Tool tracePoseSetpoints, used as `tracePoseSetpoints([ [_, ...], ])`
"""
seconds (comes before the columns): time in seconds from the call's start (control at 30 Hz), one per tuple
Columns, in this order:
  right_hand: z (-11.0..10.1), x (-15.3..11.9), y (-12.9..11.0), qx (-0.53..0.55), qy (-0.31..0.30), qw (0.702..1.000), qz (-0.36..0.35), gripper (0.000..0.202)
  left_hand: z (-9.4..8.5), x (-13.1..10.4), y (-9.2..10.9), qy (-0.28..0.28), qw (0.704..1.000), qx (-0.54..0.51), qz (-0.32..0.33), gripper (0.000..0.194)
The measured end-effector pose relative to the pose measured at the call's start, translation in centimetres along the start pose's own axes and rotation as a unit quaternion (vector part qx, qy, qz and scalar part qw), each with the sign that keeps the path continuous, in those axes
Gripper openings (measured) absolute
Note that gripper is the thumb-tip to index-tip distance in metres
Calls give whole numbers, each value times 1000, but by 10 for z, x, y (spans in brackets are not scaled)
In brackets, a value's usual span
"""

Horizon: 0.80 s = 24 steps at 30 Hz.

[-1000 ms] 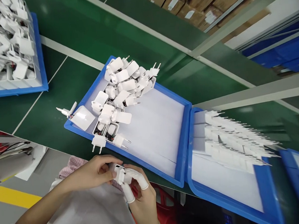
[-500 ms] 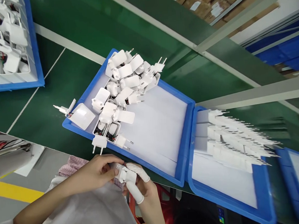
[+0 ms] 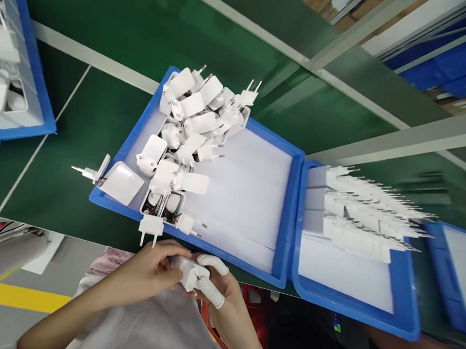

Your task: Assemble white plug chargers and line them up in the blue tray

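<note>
Between my two hands is a white plug adapter (image 3: 193, 275), held low in front of the blue tray's near edge. My left hand (image 3: 160, 268) grips its left end with thumb and fingers. On the other side my right hand (image 3: 224, 291), with white covers on two fingers, closes round the plug end; two metal pins stick out there. Just beyond lies a blue tray (image 3: 239, 211) lined with white, its left part heaped with white adapter housings (image 3: 165, 176). Some of these stand open, with circuit parts showing inside.
To the right, another blue tray (image 3: 354, 283) carries rows of closed adapters (image 3: 362, 214), pins pointing right. A further blue tray (image 3: 444, 267) lies at the far right. At upper left stands a full tray of housings (image 3: 8, 117). A metal frame bar (image 3: 392, 138) crosses the green bench.
The view has shifted slightly, so the trays sit a little further left. My right thumb and fingers have moved on the adapter, which has turned slightly. Both hands still hold it.
</note>
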State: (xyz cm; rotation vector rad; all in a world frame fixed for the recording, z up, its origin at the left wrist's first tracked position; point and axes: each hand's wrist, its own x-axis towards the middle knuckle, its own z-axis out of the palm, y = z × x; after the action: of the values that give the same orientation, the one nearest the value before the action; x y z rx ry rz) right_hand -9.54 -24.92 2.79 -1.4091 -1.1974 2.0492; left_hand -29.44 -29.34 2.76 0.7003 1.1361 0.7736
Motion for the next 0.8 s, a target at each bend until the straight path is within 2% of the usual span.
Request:
tracePoseSetpoints([
  [0.2,-5,5,2,-12,-29,999,25,33,0,2,-6,-20,999,-44,-9,32],
  [0.27,-9,6,3,-7,-48,999,26,37,0,2,-8,-15,999,-31,-3,33],
  [0.37,-11,7,1,38,-71,995,64,42,2,0,-8,3,1000,2,12,33],
  [0.47,-9,6,-3,53,-79,992,87,38,5,-1,-3,6,1000,16,24,33],
  [0.67,3,0,-2,14,-61,998,-7,24,13,-3,5,50,992,109,40,35],
  [0.73,5,-2,1,-15,-42,998,-40,15,13,-3,4,47,993,98,43,35],
  [0.8,6,-4,5,-77,-18,991,-110,6,13,-2,1,46,996,65,47,33],
])
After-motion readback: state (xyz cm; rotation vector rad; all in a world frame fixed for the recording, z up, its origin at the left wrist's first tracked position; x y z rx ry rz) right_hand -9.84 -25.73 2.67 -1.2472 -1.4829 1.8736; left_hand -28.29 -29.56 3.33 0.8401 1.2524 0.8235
